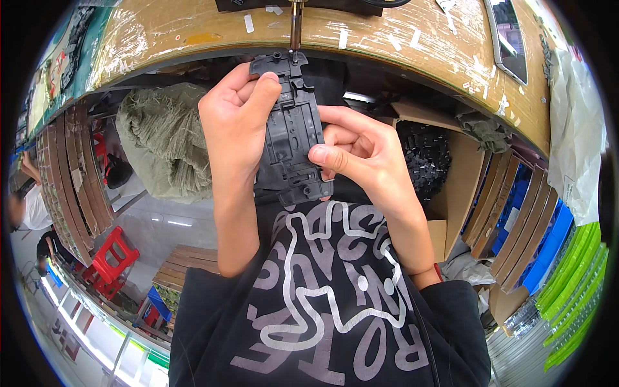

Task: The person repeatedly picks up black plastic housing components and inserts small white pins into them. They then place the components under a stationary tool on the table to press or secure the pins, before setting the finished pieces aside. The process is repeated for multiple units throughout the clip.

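Note:
A black moulded plastic part [290, 129], long and flat with ribs, slots and small posts, is held up between my two hands just off the bench's near edge. My left hand [240, 106] is closed on its upper left side, the thumb lying across the face. Lower down, my right hand [358, 145] pinches the right edge between thumb and fingers. The part's top corner meets the tip of a slim upright metal tool [296, 29] that comes down from above; whether they touch, I cannot tell. My fingertips behind the part are hidden.
The wrapped workbench [193, 32] carries scraps of white tape and a phone-like device [508, 39]. Below right, a cardboard box [445, 161] contains many small black pieces. Greenish-grey cloth [164, 138] bulges at left. Red stools [113, 258] stand on the floor, beside stacked boards [68, 174].

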### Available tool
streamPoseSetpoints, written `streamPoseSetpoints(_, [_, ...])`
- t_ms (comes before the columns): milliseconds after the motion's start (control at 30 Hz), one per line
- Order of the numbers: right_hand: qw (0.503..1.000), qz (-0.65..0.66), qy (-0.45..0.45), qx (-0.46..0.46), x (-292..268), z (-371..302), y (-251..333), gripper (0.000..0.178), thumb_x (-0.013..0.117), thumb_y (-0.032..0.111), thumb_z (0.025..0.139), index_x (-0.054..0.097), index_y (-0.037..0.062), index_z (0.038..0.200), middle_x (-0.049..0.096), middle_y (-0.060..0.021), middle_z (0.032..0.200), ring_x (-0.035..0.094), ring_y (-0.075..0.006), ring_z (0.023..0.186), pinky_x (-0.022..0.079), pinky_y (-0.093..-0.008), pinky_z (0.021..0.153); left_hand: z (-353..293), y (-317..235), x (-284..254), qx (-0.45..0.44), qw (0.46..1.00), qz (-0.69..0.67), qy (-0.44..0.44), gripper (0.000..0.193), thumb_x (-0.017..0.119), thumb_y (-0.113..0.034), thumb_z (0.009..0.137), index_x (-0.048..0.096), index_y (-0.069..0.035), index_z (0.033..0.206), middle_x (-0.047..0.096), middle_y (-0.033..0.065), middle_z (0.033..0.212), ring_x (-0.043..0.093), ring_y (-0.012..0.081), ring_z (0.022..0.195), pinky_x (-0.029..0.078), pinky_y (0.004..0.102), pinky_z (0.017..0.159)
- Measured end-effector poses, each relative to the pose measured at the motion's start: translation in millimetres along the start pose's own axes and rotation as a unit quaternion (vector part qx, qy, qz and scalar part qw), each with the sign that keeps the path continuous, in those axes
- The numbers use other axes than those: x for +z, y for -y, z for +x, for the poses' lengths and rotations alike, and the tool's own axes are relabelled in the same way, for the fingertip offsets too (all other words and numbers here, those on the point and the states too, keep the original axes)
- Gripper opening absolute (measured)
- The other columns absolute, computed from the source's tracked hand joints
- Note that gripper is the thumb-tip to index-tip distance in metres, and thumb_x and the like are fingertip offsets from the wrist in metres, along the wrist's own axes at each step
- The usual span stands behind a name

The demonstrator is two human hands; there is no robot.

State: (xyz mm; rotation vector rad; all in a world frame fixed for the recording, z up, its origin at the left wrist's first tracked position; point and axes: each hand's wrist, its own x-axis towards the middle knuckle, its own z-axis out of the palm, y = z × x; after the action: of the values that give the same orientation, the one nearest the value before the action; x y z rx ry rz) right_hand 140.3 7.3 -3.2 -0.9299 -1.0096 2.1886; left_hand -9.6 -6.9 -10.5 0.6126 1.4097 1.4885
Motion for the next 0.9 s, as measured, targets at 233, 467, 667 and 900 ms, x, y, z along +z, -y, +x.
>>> streamPoseSetpoints(233, [1.0,0.002,0.0,0.005,0.9,1.2,5.8,0.044,0.062,0.002,0.075,0.041,-0.0144,0.11,0.051,-0.0033,0.065,0.052,-0.0078,0.059,0.043,-0.0191,0.05,3.0,1.3,-1.3,-0.008,1.0,-0.015,0.004,0.011,0.052,-0.003,0.08,0.055,0.005,0.087,0.058,0.0026,0.07,0.047,0.0016,0.058,0.037,0.0148,0.051])
streamPoseSetpoints(467, [1.0,-0.019,0.006,0.003,-2.1,2.0,1.7,0.044,0.063,0.003,0.074,0.042,-0.0138,0.109,0.05,-0.0026,0.064,0.051,-0.0076,0.058,0.043,-0.0187,0.051,1.0,0.5,1.3,0.003,1.0,-0.001,-0.001,0.013,0.052,-0.003,0.08,0.055,0.005,0.089,0.059,0.0025,0.07,0.046,0.0013,0.057,0.036,0.0154,0.05])
streamPoseSetpoints(667, [1.0,-0.024,0.012,0.01,-2.4,-3.0,-1.6,0.044,0.063,0.004,0.074,0.042,-0.0138,0.108,0.05,-0.0028,0.064,0.051,-0.0075,0.057,0.043,-0.0187,0.05,-4.3,4.4,-3.4,0.007,1.0,0.0,0.016,0.013,0.052,-0.003,0.08,0.055,0.005,0.09,0.06,0.0028,0.071,0.047,0.0014,0.058,0.037,0.0151,0.051])
streamPoseSetpoints(900, [1.0,-0.029,0.005,-0.005,-3.3,-3.1,-4.2,0.045,0.062,0.002,0.074,0.041,-0.0139,0.111,0.051,-0.0037,0.065,0.052,-0.0082,0.058,0.043,-0.0196,0.048,-2.9,6.9,-1.4,0.005,1.0,-0.013,0.006,0.013,0.052,-0.004,0.08,0.055,0.005,0.09,0.059,0.0027,0.07,0.047,0.0017,0.058,0.037,0.0154,0.051])
